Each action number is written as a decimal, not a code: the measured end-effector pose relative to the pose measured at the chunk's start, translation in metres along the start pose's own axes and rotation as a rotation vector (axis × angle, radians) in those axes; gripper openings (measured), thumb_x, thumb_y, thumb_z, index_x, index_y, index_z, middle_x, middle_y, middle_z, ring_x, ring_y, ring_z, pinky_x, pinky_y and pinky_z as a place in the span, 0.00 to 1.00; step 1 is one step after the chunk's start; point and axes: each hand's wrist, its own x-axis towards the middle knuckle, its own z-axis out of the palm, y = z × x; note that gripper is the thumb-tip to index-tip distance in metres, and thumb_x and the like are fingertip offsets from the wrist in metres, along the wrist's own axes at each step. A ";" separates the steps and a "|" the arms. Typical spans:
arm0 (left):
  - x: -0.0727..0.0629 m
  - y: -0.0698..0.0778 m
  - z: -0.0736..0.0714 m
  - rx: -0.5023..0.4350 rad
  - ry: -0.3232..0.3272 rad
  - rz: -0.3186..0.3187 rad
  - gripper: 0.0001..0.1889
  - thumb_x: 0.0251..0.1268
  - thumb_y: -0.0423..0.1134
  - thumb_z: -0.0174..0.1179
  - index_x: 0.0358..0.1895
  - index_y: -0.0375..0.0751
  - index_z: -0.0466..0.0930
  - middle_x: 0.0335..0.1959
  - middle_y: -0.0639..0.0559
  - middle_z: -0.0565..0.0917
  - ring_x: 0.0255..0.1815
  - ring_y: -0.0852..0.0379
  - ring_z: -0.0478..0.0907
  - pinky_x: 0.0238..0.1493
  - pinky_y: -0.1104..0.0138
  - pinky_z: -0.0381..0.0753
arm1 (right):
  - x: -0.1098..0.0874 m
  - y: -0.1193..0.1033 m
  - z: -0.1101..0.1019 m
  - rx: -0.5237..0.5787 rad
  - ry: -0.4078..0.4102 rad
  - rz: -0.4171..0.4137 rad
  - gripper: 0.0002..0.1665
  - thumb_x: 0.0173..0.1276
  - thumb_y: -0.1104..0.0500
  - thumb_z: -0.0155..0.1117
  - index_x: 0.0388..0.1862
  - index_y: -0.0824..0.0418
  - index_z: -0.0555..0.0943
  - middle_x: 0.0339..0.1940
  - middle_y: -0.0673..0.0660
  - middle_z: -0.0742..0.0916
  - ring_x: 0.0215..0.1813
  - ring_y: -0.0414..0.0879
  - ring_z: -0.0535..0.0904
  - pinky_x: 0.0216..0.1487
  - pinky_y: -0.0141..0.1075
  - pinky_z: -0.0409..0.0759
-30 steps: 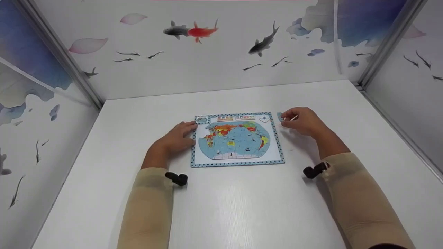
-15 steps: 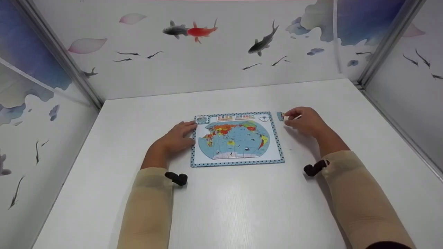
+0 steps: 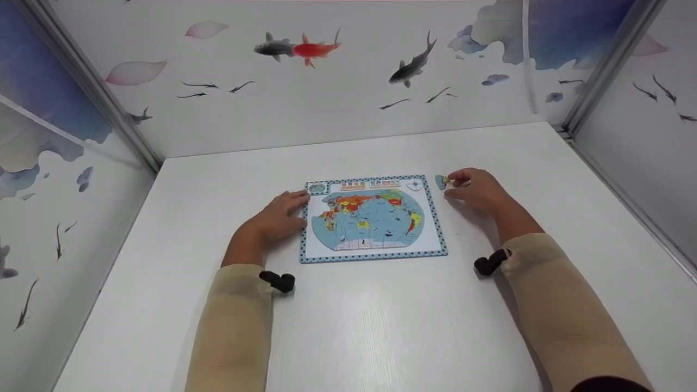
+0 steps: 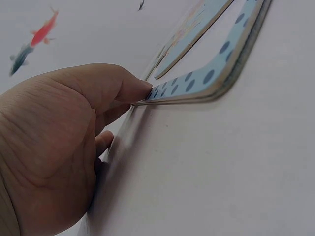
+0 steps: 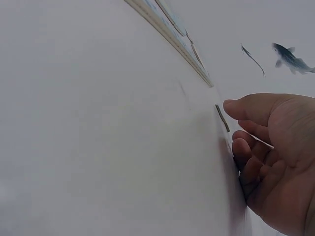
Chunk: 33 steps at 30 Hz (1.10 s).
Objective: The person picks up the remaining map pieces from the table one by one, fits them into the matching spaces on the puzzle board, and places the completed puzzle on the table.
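A world map jigsaw (image 3: 375, 223) sits in its board with a dotted blue rim (image 3: 375, 258). My left hand (image 3: 277, 218) rests at the board's left edge, fingertips and thumb touching the rim. In the left wrist view the left thumb of that hand (image 4: 59, 132) lies against the dotted border (image 4: 182, 84). Right of the board, a loose blue and yellow puzzle piece (image 3: 440, 182) lies on the table. My right hand (image 3: 479, 190) is at this piece, index finger and thumb spread around its right side. In the right wrist view, the thumb appears apart from the piece (image 5: 222, 118).
The white table (image 3: 370, 321) stretches around the board. Behind it stands a white wall (image 3: 354, 109) printed with fish, with side panels (image 3: 120, 218) at left and right. Black wrist cameras (image 3: 279, 281) sit on both tan sleeves (image 3: 228, 326).
My right fingers have drawn slightly to the right, uncovering more of the loose piece. The left hand and the board have stayed in place.
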 end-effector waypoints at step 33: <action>0.000 0.001 0.000 -0.002 0.001 -0.013 0.38 0.74 0.51 0.59 0.85 0.72 0.58 0.91 0.69 0.47 0.94 0.53 0.33 0.91 0.41 0.40 | 0.005 -0.015 0.006 -0.173 -0.030 0.023 0.37 0.79 0.43 0.63 0.79 0.57 0.70 0.75 0.66 0.75 0.72 0.64 0.72 0.79 0.62 0.71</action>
